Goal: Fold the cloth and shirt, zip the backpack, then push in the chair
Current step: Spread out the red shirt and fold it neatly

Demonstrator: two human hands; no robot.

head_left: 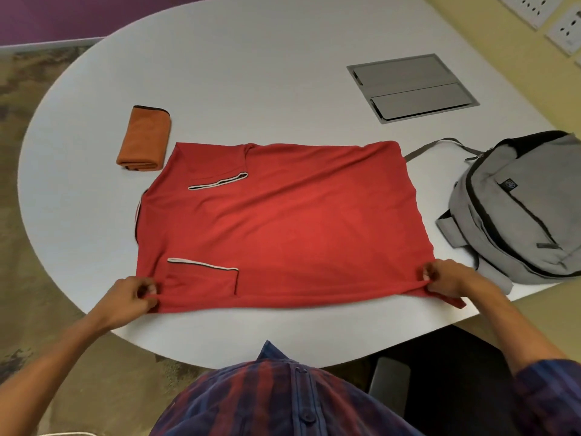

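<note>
A red shirt (283,221) lies flat on the white table (245,83), collar to the left, both sleeves folded inward onto its body. My left hand (130,298) pinches the shirt's near left corner. My right hand (446,278) pinches the near right corner at the hem. An orange cloth (144,138) lies folded into a small rectangle beyond the shirt's left end. A grey backpack (522,209) lies on its back at the table's right edge, with its dark main zipper line running along the side. Part of a dark chair (390,382) shows below the table at the lower right.
A grey metal cable hatch (412,88) is set flush in the table at the back right. Wall sockets (566,29) sit at the top right. Patterned carpet (19,152) lies to the left of the table. The backpack's strap (437,147) trails toward the shirt.
</note>
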